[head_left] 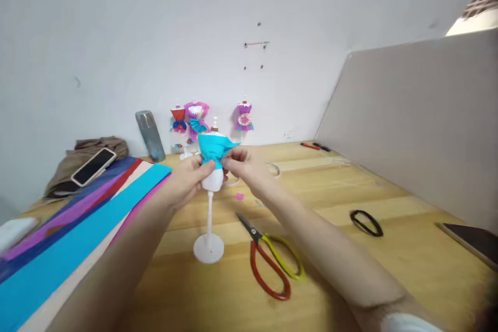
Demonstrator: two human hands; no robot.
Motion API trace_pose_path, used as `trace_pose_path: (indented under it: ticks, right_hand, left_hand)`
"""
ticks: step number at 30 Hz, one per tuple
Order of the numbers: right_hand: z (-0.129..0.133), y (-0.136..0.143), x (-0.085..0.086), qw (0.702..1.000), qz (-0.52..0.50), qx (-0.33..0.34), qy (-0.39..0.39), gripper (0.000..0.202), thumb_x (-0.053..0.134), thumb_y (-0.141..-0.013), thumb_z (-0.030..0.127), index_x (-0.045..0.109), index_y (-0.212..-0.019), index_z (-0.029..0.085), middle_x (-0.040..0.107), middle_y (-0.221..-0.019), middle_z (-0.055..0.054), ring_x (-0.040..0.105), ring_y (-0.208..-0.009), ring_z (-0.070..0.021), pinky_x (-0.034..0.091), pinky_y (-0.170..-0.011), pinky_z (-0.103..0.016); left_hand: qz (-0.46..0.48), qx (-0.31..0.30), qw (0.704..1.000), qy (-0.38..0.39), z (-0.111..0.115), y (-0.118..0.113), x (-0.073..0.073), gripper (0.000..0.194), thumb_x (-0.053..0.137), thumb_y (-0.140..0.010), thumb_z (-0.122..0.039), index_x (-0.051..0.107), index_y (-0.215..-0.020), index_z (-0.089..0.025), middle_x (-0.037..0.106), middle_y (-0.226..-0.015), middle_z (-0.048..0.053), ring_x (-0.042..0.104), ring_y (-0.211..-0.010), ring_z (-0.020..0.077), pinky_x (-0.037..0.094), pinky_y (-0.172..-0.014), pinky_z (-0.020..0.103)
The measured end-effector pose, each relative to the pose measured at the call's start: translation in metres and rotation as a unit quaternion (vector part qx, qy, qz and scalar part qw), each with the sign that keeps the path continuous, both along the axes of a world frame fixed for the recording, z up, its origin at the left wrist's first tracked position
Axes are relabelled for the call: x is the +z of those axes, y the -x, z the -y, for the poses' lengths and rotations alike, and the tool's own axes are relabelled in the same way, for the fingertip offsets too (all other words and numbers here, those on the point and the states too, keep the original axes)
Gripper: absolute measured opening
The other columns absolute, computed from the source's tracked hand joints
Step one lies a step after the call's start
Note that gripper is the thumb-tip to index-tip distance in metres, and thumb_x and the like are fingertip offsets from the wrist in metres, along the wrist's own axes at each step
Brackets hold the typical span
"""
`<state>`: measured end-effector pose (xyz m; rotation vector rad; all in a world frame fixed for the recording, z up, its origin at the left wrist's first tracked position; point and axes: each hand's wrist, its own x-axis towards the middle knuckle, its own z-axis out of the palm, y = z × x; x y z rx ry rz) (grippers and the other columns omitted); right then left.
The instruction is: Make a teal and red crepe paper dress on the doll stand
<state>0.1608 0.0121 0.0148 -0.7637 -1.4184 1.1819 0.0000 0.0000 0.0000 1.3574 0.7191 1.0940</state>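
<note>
A small white dress form [212, 181] stands upright on a thin post with a round base. Bright blue crepe paper [213, 146] is wrapped around its chest and waist, with a pointed end sticking out at the right. My left hand [191, 175] is closed at the left of the waist, its thumb pressing the paper against the form. On the other side my right hand [243, 162] pinches the paper near the waist. Scissors [256, 236] with one red and one yellow handle lie on the table in front of my right forearm, blades slightly apart.
Long crepe paper strips [97, 218] lie at the left, beside a phone [93, 167] on brown cloth [112, 148]. A grey bottle [150, 136] and several dressed forms [244, 116] stand by the wall. A black band [366, 223] and dark device [470, 241] lie at the right.
</note>
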Motion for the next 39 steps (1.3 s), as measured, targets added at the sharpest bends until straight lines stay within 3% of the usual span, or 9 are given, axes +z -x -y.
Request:
trace_pose_path:
  ticks: [7, 13, 16, 19, 23, 26, 32, 39]
  right_hand:
    - [0.009, -0.003, 0.005, 0.999, 0.03, 0.023, -0.038, 0.007, 0.06, -0.058, 0.021, 0.063, -0.052, 0.018, 0.058, -0.046, 0.003, 0.048, -0.044, -0.0093, 0.04, -0.049, -0.024]
    - [0.003, -0.004, -0.002, 0.993, 0.092, -0.006, -0.08, 0.01, 0.06, -0.065, 0.027, 0.059, -0.059, 0.019, 0.059, -0.052, 0.002, 0.055, -0.049, -0.0127, 0.039, -0.049, -0.025]
    - [0.0, -0.006, -0.005, 0.984, 0.11, -0.067, -0.122, 0.012, 0.062, -0.069, 0.029, 0.055, -0.065, 0.02, 0.057, -0.055, 0.003, 0.053, -0.051, -0.0119, 0.039, -0.05, -0.025]
    - [-0.002, -0.008, -0.006, 0.959, 0.102, -0.169, -0.202, 0.021, 0.066, -0.07, 0.028, 0.058, -0.088, 0.02, 0.063, -0.077, 0.001, 0.054, -0.059, -0.011, 0.042, -0.055, -0.026]
    - [-0.003, -0.009, -0.008, 0.926, 0.116, -0.214, -0.288, 0.046, 0.064, -0.072, 0.024, 0.055, -0.117, 0.021, 0.066, -0.112, -0.008, 0.063, -0.079, -0.0165, 0.048, -0.061, -0.03]
    - [-0.004, -0.009, -0.01, 0.909, 0.134, -0.225, -0.324, 0.039, 0.059, -0.073, 0.018, 0.058, -0.113, 0.021, 0.068, -0.113, -0.009, 0.064, -0.088, -0.0197, 0.05, -0.063, -0.031]
    - [-0.005, -0.009, -0.01, 0.89, 0.127, -0.256, -0.355, 0.026, 0.05, -0.075, 0.01, 0.063, -0.094, 0.02, 0.071, -0.095, -0.005, 0.065, -0.078, -0.0165, 0.05, -0.059, -0.028]
    - [0.0, -0.009, -0.006, 0.872, 0.107, -0.265, -0.399, 0.014, 0.052, -0.081, 0.012, 0.064, -0.085, 0.019, 0.068, -0.082, -0.003, 0.063, -0.072, -0.0144, 0.051, -0.061, -0.027]
  left_hand:
    - [-0.011, -0.013, 1.0, -0.008, -0.004, 0.006, 0.001, 0.057, 0.087, -0.063, -0.058, 0.068, -0.088, -0.01, 0.074, -0.078, 0.009, 0.07, -0.071, 0.0212, 0.054, -0.063, 0.028]
    - [0.0, -0.04, 0.999, -0.033, -0.006, 0.008, -0.001, 0.052, 0.087, -0.065, -0.056, 0.068, -0.084, -0.011, 0.074, -0.078, 0.009, 0.069, -0.069, 0.0192, 0.053, -0.061, 0.026]
    - [0.005, -0.036, 0.999, -0.04, -0.008, 0.01, -0.002, 0.052, 0.087, -0.066, -0.056, 0.069, -0.085, -0.011, 0.075, -0.081, 0.01, 0.069, -0.071, 0.0196, 0.053, -0.063, 0.028]
    - [0.011, -0.027, 0.999, -0.042, -0.01, 0.012, -0.004, 0.052, 0.086, -0.067, -0.056, 0.069, -0.089, -0.011, 0.075, -0.085, 0.011, 0.071, -0.076, 0.023, 0.055, -0.068, 0.032]
    - [0.005, -0.021, 0.999, -0.034, -0.01, 0.012, -0.006, 0.054, 0.087, -0.066, -0.054, 0.068, -0.094, -0.012, 0.076, -0.09, 0.011, 0.072, -0.08, 0.0248, 0.056, -0.073, 0.035]
    - [-0.013, -0.018, 0.999, -0.045, -0.009, 0.011, -0.006, 0.053, 0.087, -0.067, -0.055, 0.068, -0.093, -0.012, 0.076, -0.09, 0.011, 0.071, -0.082, 0.0231, 0.055, -0.075, 0.033]
    - [-0.05, -0.052, 0.996, -0.049, -0.006, 0.013, -0.006, 0.052, 0.083, -0.071, -0.056, 0.069, -0.095, -0.013, 0.076, -0.092, 0.012, 0.072, -0.083, 0.0243, 0.054, -0.074, 0.033]
    - [-0.009, -0.062, 0.998, -0.027, -0.005, 0.011, -0.005, 0.053, 0.085, -0.069, -0.055, 0.066, -0.095, -0.012, 0.076, -0.09, 0.012, 0.073, -0.079, 0.023, 0.055, -0.07, 0.031]
